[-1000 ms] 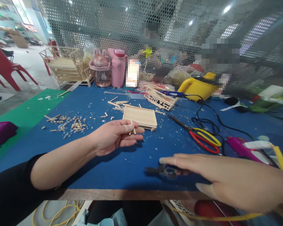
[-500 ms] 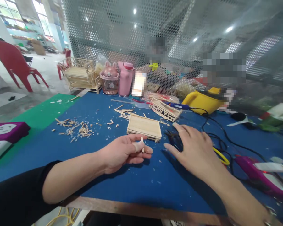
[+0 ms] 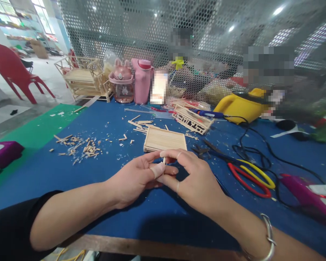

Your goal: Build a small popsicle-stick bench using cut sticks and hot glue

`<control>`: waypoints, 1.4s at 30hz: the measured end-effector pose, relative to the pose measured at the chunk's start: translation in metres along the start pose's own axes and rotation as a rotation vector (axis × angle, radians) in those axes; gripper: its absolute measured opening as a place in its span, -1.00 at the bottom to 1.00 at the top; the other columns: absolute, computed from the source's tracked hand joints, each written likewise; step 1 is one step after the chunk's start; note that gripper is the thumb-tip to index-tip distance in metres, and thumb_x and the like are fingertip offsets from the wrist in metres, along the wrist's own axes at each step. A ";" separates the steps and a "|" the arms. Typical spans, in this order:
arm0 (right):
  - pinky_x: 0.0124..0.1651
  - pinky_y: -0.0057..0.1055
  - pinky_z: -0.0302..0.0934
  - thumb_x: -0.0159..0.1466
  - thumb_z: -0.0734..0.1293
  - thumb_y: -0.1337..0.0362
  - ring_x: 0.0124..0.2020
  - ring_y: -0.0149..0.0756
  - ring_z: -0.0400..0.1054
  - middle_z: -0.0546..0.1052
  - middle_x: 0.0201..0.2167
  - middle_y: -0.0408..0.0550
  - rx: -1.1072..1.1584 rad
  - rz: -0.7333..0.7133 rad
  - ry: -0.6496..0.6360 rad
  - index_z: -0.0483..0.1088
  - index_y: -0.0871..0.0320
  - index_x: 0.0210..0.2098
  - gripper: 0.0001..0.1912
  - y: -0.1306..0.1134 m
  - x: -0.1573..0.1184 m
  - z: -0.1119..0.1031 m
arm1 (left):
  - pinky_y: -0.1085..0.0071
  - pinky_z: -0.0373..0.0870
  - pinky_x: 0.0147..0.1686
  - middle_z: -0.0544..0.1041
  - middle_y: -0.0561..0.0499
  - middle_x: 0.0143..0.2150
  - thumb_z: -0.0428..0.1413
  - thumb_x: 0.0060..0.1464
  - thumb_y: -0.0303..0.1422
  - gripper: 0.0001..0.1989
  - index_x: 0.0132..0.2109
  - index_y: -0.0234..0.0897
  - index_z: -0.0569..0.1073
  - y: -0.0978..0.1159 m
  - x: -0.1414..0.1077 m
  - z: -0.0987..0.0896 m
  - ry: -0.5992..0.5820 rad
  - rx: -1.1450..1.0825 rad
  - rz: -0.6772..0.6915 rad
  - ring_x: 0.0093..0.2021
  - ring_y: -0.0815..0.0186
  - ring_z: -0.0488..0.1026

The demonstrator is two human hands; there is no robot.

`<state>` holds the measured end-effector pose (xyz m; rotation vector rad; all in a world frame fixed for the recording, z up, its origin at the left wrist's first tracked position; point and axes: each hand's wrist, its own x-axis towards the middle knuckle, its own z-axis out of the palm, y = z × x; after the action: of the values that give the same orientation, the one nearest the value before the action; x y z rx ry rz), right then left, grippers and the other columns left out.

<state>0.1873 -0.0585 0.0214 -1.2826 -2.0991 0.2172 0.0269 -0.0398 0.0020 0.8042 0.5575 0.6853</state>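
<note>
Along the back rises a perforated screen (image 3: 119,40), and before it spreads a blue surface (image 3: 54,177) strewn with chips. Over its near half the person's hands meet. The left hand (image 3: 137,177) is clamped on a pale stick (image 3: 164,160), pinched between thumb and fingers; the right hand (image 3: 195,177) curves in opposite, thumb and forefinger tips apart near it, though whether they grip it cannot be told. Scissors (image 3: 232,168) with red and yellow handles lie beyond the right wrist. Just past the hands rests a rimmed wooden panel (image 3: 165,139), its near edge partly hidden. Tiny wooden offcuts (image 3: 90,148) lie scattered to its left.
</note>
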 end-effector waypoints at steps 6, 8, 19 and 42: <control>-0.08 -0.36 0.20 0.11 0.38 0.30 -0.19 -0.30 0.38 0.54 -0.27 -0.12 -0.043 -0.090 0.082 0.38 0.11 -0.16 -0.72 -0.002 -0.002 0.002 | 0.39 0.32 -0.12 0.55 -0.09 -0.25 0.08 0.15 -0.38 -0.67 0.06 -0.28 0.35 -0.003 -0.001 0.005 0.013 -0.033 0.038 -0.24 0.36 0.46; -0.08 -0.35 0.18 0.12 0.36 0.33 -0.19 -0.31 0.38 0.54 -0.26 -0.10 -0.057 -0.131 0.089 0.37 0.13 -0.17 -0.74 -0.002 -0.002 0.003 | 0.37 0.31 -0.11 0.56 -0.09 -0.24 0.05 0.17 -0.36 -0.69 0.06 -0.28 0.36 -0.004 -0.001 0.006 -0.005 -0.027 0.053 -0.22 0.34 0.47; -0.03 -0.26 0.16 0.09 0.30 0.36 -0.31 -0.31 0.41 0.55 -0.31 -0.11 -0.042 -0.255 0.114 0.32 0.11 -0.23 -0.78 -0.001 -0.004 0.003 | 0.32 0.31 -0.07 0.56 -0.17 -0.14 0.01 0.18 -0.39 -0.60 0.17 -0.25 0.27 0.003 -0.006 0.008 -0.066 -0.031 0.017 -0.05 0.20 0.46; -0.32 -0.50 0.28 0.24 0.26 0.23 -0.42 -0.42 0.40 0.55 -0.42 -0.14 0.514 0.168 -0.290 0.46 0.16 -0.31 -0.83 0.012 0.001 -0.017 | 0.23 0.36 -0.09 0.58 -0.06 -0.31 0.03 0.17 -0.37 -0.20 0.34 -0.16 -0.34 0.002 -0.015 0.003 -0.135 0.434 0.102 -0.26 0.28 0.53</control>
<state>0.2062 -0.0550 0.0289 -1.1548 -1.9758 0.9988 0.0185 -0.0512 0.0081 1.2823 0.5524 0.6040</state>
